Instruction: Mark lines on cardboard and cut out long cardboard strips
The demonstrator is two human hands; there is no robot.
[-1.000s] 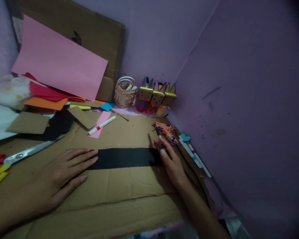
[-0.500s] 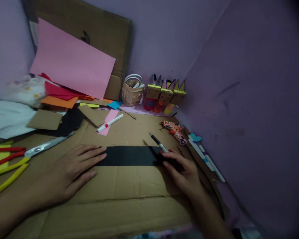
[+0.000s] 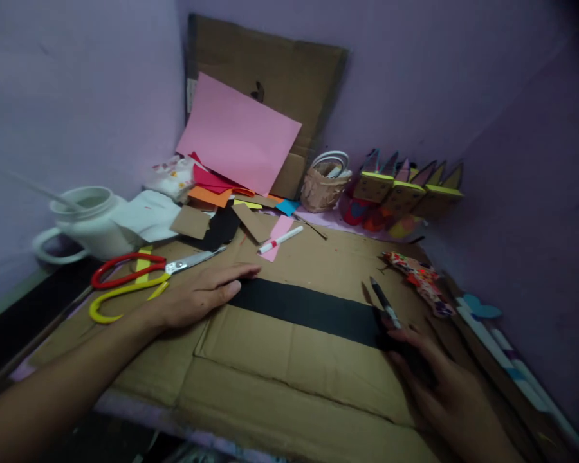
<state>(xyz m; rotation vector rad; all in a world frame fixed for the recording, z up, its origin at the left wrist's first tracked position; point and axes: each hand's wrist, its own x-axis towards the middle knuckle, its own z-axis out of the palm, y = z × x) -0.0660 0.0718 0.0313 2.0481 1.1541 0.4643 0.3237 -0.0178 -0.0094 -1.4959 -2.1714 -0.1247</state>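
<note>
A long black paper strip (image 3: 303, 312) lies flat across the cardboard sheet (image 3: 270, 376) in front of me. My left hand (image 3: 207, 290) rests at the strip's left end, its fingers stretched out and holding nothing. At the other end, my right hand (image 3: 439, 373) grips a pen (image 3: 385, 302), tip pointing up and away from the paper. Part of the right hand's fingers is in dark shadow. Beside my left hand are scissors (image 3: 166, 267) with red and yellow handles, their blades toward the back.
A white marker (image 3: 280, 240) lies on a pink paper strip (image 3: 270, 253). A patterned glue gun (image 3: 422, 276) is to the right, near white sticks (image 3: 502, 360). Behind stand a small basket (image 3: 323, 188), box figures (image 3: 408, 193) and pink paper (image 3: 241, 135). A white mug (image 3: 94, 222) is at left.
The view has swung left, bringing the mug in. My left hand has turned more side-on at the strip's end, fingers closer together. My right hand still holds the pen.
</note>
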